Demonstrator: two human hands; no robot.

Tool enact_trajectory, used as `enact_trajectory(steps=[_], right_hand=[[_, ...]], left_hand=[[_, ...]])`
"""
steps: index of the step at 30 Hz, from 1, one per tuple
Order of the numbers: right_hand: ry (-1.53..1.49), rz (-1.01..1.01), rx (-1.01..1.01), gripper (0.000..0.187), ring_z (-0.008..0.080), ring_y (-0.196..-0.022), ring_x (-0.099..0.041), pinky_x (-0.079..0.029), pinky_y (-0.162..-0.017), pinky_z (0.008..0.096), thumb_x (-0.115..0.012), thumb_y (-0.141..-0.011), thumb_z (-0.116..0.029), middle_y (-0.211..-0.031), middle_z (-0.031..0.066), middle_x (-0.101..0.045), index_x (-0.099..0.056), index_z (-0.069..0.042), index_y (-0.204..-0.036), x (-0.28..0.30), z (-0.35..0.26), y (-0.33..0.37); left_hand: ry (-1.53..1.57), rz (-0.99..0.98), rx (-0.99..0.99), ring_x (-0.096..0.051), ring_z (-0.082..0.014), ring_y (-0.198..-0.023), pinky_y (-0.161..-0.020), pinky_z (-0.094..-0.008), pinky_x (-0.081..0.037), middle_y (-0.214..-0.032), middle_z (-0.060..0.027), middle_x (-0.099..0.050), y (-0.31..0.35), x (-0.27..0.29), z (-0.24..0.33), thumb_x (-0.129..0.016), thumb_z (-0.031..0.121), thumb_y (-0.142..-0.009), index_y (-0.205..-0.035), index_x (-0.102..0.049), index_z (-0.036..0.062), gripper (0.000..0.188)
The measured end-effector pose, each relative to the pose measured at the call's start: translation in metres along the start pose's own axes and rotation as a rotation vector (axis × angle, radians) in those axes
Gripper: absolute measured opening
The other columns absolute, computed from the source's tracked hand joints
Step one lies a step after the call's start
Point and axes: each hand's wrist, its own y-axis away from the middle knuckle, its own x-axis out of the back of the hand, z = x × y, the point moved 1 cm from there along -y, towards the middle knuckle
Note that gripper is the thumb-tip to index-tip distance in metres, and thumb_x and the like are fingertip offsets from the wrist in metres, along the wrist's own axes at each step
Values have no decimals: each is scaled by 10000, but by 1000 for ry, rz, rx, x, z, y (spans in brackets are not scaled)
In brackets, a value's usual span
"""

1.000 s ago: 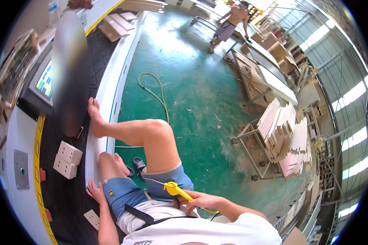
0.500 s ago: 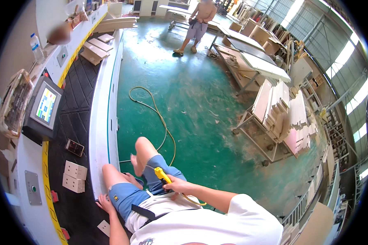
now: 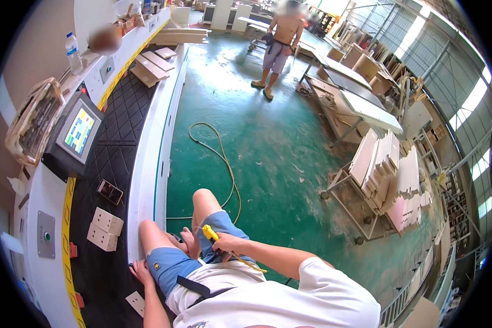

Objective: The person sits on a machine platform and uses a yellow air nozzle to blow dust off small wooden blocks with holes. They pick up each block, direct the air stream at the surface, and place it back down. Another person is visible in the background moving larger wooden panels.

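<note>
My right hand [image 3: 228,244] is closed round a yellow air blow gun [image 3: 209,233] above my lap, its nozzle end pointing up and away from me. A yellow hose [image 3: 250,264] trails from the gun across my shirt. My left hand [image 3: 140,271] rests at the near end of the white machine ledge [image 3: 142,216], beside my thigh, with its fingers apart. Close to it on the black belt [image 3: 101,276] lies a pale wooden piece with holes [image 3: 136,302]. Farther along are stacked pale blocks with holes [image 3: 105,228] and a phone [image 3: 110,192].
A control screen [image 3: 77,134] and a water bottle [image 3: 73,53] stand along the machine at left. More boards [image 3: 152,66] lie farther up the belt. A hose [image 3: 229,169] loops over the green floor. A loaded cart [image 3: 374,175] stands at right. Another person [image 3: 279,46] stands ahead.
My view has shifted, so the surroundings sit farther right and lower. The other person has stepped nearer. My right hand still holds the blow gun; my left hand stays at the ledge.
</note>
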Motion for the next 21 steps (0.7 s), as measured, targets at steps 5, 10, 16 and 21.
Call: enact_trajectory(steps=[5, 10, 16, 21], right_hand=[[251, 48, -25, 452, 297, -938, -690, -683, -658, 460, -616, -927, -126, -1096, 163, -663, -512, -33, -1358, -2, -5, -8], [789, -145, 0, 483, 383, -1037, -679, -682, -641, 487, -564, -915, -93, -1197, 187, -660, -494, 24, -1378, -14, -35, -11], [399, -231, 33, 437, 324, -1067, -647, -678, -709, 491, -553, -923, -80, -1172, 135, -624, -500, -24, -1353, -19, -31, -48], [-147, -128, 1, 391, 249, -1024, -614, -662, -787, 476, -552, -931, -68, -1102, 87, -585, -507, -77, -1319, -17, 9, -79]], left_hand=[[-44, -11, 37, -542, -276, -1360, -1277, -542, -151, -1151, -48, -755, 0, -4, 3, -646, 208, -980, -1075, -797, 161, 184], [-52, -54, 60, -528, -276, -1369, -1279, -541, -142, -1157, -40, -756, 1, 4, 15, -648, 215, -976, -1074, -802, 163, 190], [-56, -71, 54, -510, -285, -1384, -1276, -539, -144, -1151, -42, -757, 0, 4, 14, -651, 220, -974, -1066, -803, 158, 188], [-33, -77, 66, -498, -293, -1397, -1280, -539, -136, -1154, -44, -757, 5, 7, 21, -647, 226, -975, -1053, -807, 148, 194]])
